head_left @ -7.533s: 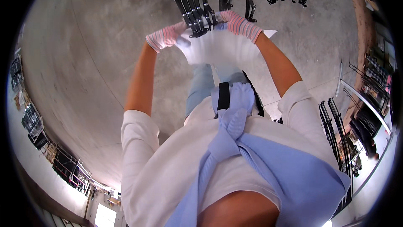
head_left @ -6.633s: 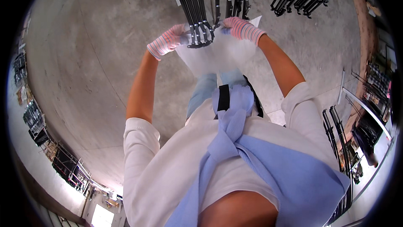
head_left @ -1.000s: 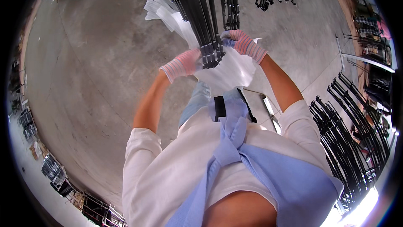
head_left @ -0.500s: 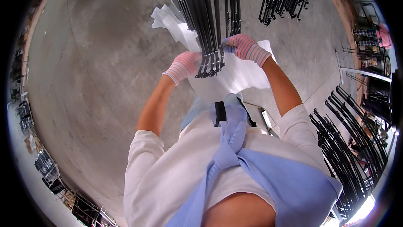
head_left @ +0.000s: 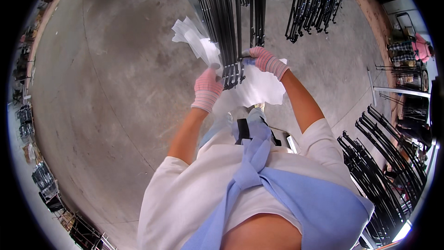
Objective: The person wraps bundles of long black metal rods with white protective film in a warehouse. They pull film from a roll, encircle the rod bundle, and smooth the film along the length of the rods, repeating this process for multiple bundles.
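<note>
Bundle of slender, glossy black rods with jointed ends (head_left: 224, 32): situated between the two hands, ends toward the wearer. White, translucent, thin sheet material (head_left: 256, 88) lay below and right of the bundle; more showed at its left. Left hand in pink-and-grey striped knit glove (head_left: 208, 87): just beside the bundle's left edge near the ends; could not tell whether its fingers gripped anything. Right hand, matching glove (head_left: 268, 60): right of the bundle, fingers bent; grip unclear. Further black rods (head_left: 316, 9) stood right of the bundle, above grey concrete floor (head_left: 125, 125).
</note>
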